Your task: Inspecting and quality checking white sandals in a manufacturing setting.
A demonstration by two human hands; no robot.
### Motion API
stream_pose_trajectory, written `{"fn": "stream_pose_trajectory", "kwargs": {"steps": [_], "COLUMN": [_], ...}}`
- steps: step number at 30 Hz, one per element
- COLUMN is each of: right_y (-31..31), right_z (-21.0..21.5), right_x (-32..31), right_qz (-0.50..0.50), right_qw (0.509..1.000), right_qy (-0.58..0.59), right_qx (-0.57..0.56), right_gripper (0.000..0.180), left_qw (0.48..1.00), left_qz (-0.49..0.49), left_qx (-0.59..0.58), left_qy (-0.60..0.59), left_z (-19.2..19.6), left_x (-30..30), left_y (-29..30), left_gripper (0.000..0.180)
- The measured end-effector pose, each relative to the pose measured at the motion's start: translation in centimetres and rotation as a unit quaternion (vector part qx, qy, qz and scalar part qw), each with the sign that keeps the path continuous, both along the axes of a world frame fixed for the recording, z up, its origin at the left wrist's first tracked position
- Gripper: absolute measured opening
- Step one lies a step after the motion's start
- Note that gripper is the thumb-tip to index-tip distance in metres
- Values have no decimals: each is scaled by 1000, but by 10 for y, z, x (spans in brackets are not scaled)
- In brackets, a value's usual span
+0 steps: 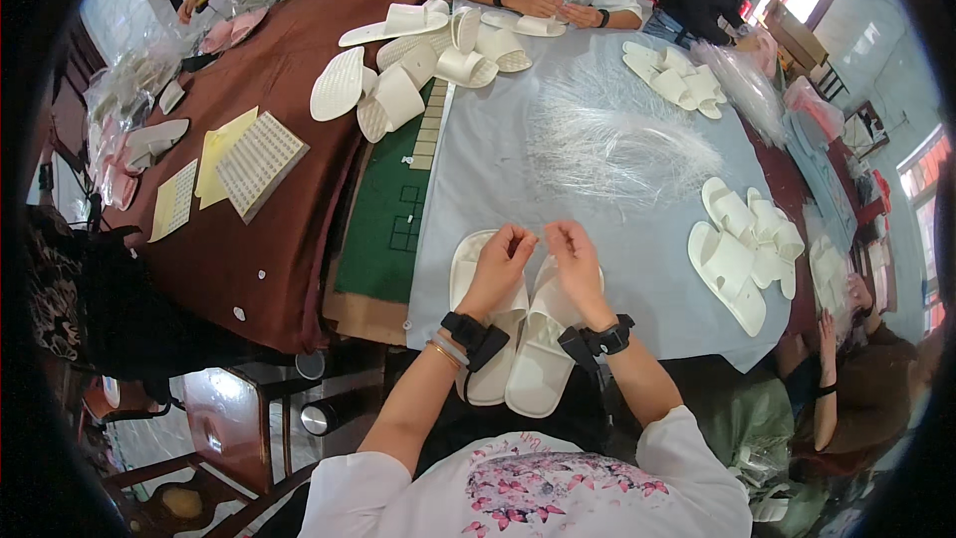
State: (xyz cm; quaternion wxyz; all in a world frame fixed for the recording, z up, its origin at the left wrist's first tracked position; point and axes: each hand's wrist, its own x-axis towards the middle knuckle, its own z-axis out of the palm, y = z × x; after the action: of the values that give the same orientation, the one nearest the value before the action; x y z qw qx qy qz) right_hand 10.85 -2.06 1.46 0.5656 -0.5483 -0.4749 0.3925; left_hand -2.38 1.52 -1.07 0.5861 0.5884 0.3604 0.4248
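Observation:
A pair of white slippers lies side by side at the table's near edge, toes toward me: the left slipper (488,385) and the right slipper (539,385). Above the left one, my left hand (504,261) is closed in a pinch. Close beside it, over the other slipper, my right hand (573,264) also has its fingertips drawn together. The two hands nearly meet. Anything between the fingers is too small to make out. Beyond them on the grey cloth (478,169) spreads a loose pile of clear thin plastic strands (627,139).
White slippers are heaped at the far left (393,95), with more at the right (737,264) and far right (677,80). Sticker sheets (261,161) rest on the brown cloth (239,249). Several people work around the table. A wooden chair (224,423) stands at my left.

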Motion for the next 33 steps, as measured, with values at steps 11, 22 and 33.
{"fn": "stream_pose_trajectory", "kwargs": {"steps": [11,22,33], "right_y": [0,0,-2], "right_z": [-1,-6,-5], "right_x": [1,3,3], "right_qz": [1,-17,4], "right_qw": [998,999,999], "right_qy": [-43,-20,-46], "right_qx": [-45,-19,8], "right_gripper": [19,19,17], "left_qw": [1000,1000,999], "left_qz": [12,10,40], "left_qx": [-3,-4,14], "left_qy": [1,-22,11], "left_z": [3,1,10], "left_x": [0,1,1], "left_y": [-1,-1,-5], "left_gripper": [14,14,16]}}
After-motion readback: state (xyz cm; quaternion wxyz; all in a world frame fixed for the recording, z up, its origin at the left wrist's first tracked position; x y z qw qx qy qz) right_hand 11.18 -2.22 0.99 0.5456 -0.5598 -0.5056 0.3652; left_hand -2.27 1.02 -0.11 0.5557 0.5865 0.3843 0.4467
